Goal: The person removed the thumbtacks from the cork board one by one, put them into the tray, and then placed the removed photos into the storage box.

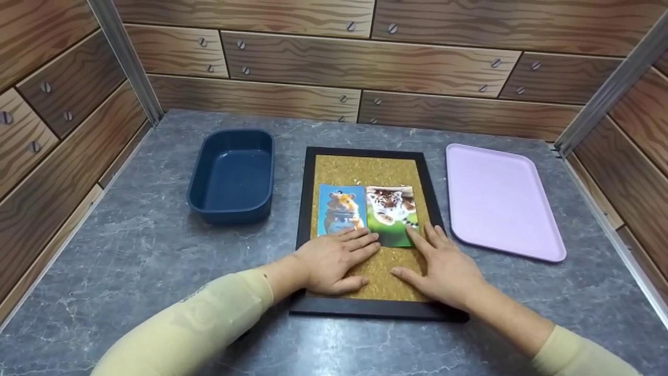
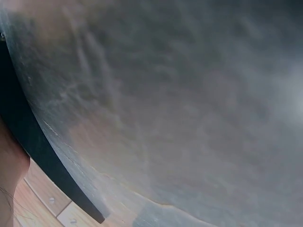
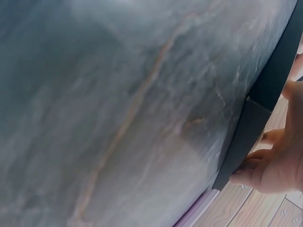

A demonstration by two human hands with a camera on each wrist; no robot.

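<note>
The cork board (image 1: 389, 274) lies flat on the grey marbled desk (image 1: 130, 261), a strip of desk separating its black frame (image 1: 378, 307) from the navy bin (image 1: 229, 215) on the left, a narrower gap from the lilac tray (image 1: 501, 203) on the right. Side by side on the cork are a blue hamster picture (image 1: 342, 203) and a green-bottomed tiger picture (image 1: 389, 230). The left hand (image 1: 336, 261), fingers extended, covers the hamster picture's lower part; the right hand (image 1: 443, 263), fingers spread, reaches the tiger picture's right edge.
</note>
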